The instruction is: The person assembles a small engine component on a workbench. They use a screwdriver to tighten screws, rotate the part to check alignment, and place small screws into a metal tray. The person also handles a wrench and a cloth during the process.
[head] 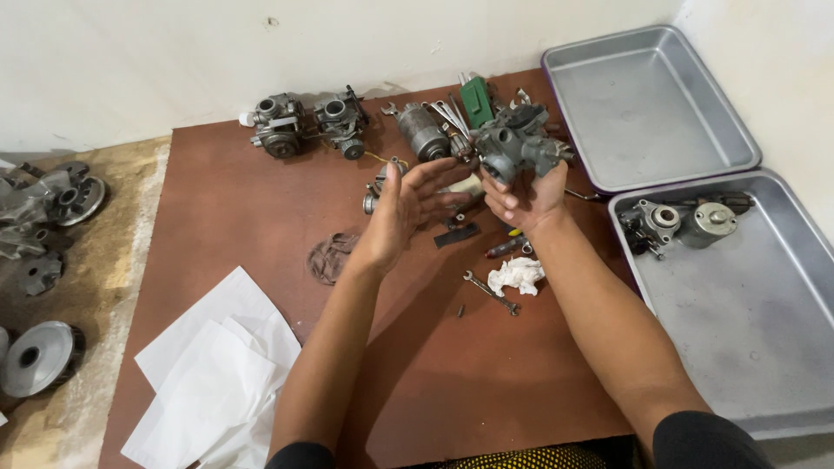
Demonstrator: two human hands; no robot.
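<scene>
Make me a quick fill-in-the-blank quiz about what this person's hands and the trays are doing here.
1. The right hand holds up a grey metal ____.
2. The left hand is open and holds ____.
3. The far tray is ____.
4. The small wrench lies beside a crumpled ____ cloth.

Missing words: carburetor; nothing; empty; white

Right hand (527,201) raised over a brown board (417,373), clasping a grey carburetor (519,143) from below. Left hand (407,207) open beside it, fingers spread, touching nothing. Under the hands: a small wrench (491,293), a crumpled white rag (516,275), a dark cloth patch (331,257). Two more carburetors (306,124) near the wall. White paper sheets (213,373) at lower left. Two metal trays (647,104) at right, the nearer one holding metal parts (682,223).
</scene>
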